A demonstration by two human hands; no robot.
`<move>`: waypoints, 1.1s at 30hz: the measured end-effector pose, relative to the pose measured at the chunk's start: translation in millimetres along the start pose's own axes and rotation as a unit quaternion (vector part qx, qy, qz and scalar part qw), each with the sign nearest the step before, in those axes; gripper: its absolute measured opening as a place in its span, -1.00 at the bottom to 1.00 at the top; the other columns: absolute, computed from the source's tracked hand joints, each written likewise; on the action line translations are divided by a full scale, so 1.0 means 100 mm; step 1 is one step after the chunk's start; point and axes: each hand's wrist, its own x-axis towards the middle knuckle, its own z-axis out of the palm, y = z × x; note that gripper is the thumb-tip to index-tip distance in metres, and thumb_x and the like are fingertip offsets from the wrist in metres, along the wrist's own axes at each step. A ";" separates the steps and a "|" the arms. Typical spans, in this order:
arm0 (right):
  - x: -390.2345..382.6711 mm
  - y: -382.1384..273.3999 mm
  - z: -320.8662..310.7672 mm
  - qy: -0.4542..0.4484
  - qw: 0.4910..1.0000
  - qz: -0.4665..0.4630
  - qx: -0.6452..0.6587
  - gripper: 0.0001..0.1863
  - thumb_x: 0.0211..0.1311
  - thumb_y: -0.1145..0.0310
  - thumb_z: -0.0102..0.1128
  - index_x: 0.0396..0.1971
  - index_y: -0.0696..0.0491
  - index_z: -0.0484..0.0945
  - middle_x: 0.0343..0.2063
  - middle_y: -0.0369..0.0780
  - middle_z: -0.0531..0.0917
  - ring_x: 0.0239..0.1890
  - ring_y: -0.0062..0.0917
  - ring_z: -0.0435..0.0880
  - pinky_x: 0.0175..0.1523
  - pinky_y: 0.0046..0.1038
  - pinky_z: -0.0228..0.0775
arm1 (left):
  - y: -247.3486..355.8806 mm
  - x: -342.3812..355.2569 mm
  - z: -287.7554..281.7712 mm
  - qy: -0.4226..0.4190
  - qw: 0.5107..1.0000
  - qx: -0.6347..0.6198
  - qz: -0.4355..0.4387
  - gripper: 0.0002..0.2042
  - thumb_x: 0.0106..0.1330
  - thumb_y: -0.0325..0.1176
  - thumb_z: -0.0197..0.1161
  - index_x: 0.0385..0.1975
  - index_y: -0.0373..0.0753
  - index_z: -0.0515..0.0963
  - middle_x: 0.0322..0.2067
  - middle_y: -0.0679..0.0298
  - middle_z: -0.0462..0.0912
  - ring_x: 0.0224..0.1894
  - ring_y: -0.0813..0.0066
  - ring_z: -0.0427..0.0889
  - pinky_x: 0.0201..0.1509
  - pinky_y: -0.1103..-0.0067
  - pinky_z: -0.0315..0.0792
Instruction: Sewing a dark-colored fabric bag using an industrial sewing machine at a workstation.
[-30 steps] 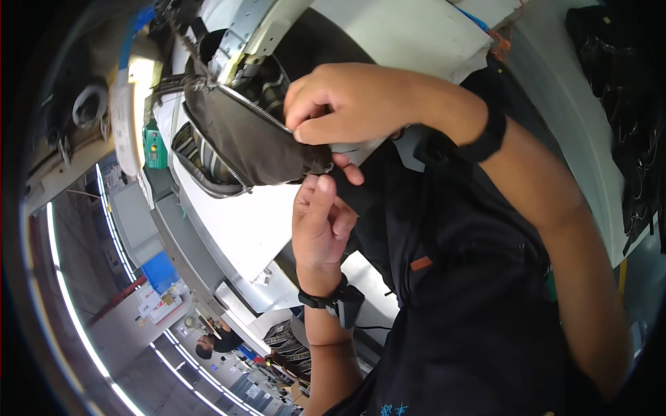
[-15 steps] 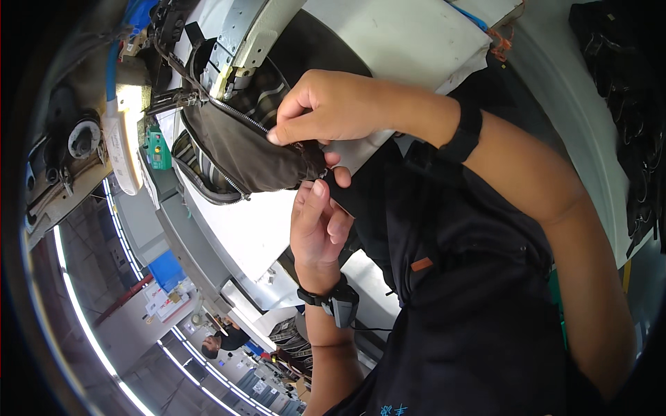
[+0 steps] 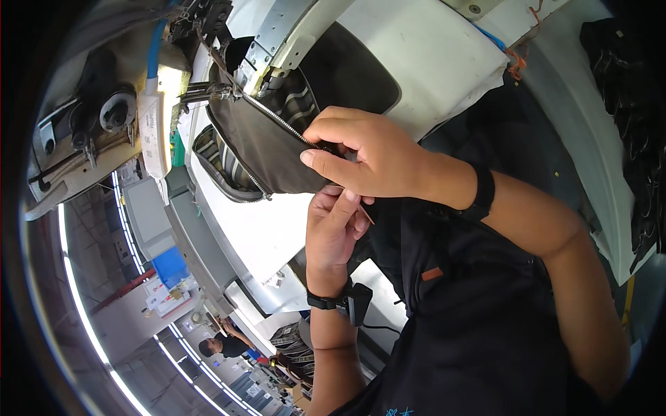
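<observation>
A dark olive-brown fabric bag (image 3: 267,152) with metal zippers and striped lining lies under a metal sewing-machine arm (image 3: 291,35). My right hand (image 3: 368,156) is closed over the bag's zipper edge, index fingertip on it, thumb lying over the fabric. Just below, my left hand (image 3: 336,229) is pinched near the bag's lower corner; what it grips is partly hidden by my hands, though a thin brownish piece shows beside its fingers. A dark panel (image 3: 354,66) rests on the white work surface (image 3: 427,69) behind the bag.
A light fixture (image 3: 154,132) and machine parts (image 3: 97,111) stand at the left, near a green box (image 3: 177,149). Dark items (image 3: 617,104) hang at the right. Lower left, beyond grey panels and a blue bin (image 3: 166,267), a co-worker (image 3: 225,343) is at another station.
My right hand has moved down and right, now covering more of the bag's corner by my left fingers. My left hand has shifted slightly right; the bag and machine sit further right in view.
</observation>
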 end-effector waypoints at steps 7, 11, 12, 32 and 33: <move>0.04 -0.09 -0.01 -0.001 1.000 -0.005 -0.018 -0.77 0.32 0.28 0.30 -0.33 0.16 0.55 -0.35 -0.23 0.56 -0.35 -0.45 0.50 -0.29 -0.43 0.39 | -0.02 0.03 -0.01 -0.028 1.000 0.010 0.004 -0.75 0.48 -0.29 0.31 -0.16 -0.40 0.59 -0.34 0.17 0.69 -0.59 0.66 0.50 -0.56 0.72 0.31; 0.10 -0.09 0.01 -0.012 0.999 -0.017 -0.044 -0.75 0.31 0.31 0.30 -0.43 0.15 0.47 -0.42 -0.23 0.51 -0.34 -0.40 0.44 -0.22 -0.38 0.35 | -0.01 0.05 -0.02 -0.040 0.998 0.052 0.026 -0.75 0.48 -0.27 0.32 -0.19 -0.40 0.62 -0.35 0.21 0.69 -0.55 0.68 0.50 -0.48 0.71 0.33; 0.12 -0.09 0.00 -0.009 0.998 -0.024 -0.060 -0.74 0.30 0.32 0.29 -0.45 0.14 0.45 -0.44 -0.23 0.49 -0.34 -0.38 0.42 -0.20 -0.38 0.33 | -0.01 0.05 -0.02 -0.037 0.997 0.058 0.025 -0.75 0.48 -0.27 0.32 -0.19 -0.40 0.62 -0.35 0.21 0.69 -0.55 0.68 0.50 -0.48 0.71 0.33; 0.19 -0.26 0.11 0.051 0.991 -0.095 -0.077 -0.82 0.25 0.41 0.32 -0.50 0.12 0.54 -0.04 -0.10 0.72 0.19 -0.19 0.61 0.38 -0.19 0.24 | 0.76 0.15 0.04 0.145 0.626 0.562 0.521 -0.71 0.37 -0.59 0.24 0.08 -0.35 0.61 0.01 0.04 0.65 0.08 0.13 0.63 0.20 0.37 0.47; 0.16 -0.24 0.12 0.048 0.991 -0.097 -0.078 -0.82 0.25 0.41 0.32 -0.50 0.12 0.54 -0.04 -0.10 0.72 0.19 -0.19 0.61 0.38 -0.19 0.24 | 0.79 0.23 0.03 0.138 0.625 0.570 0.516 -0.70 0.35 -0.60 0.28 0.07 -0.31 0.64 -0.02 0.05 0.67 0.04 0.15 0.65 0.16 0.40 0.50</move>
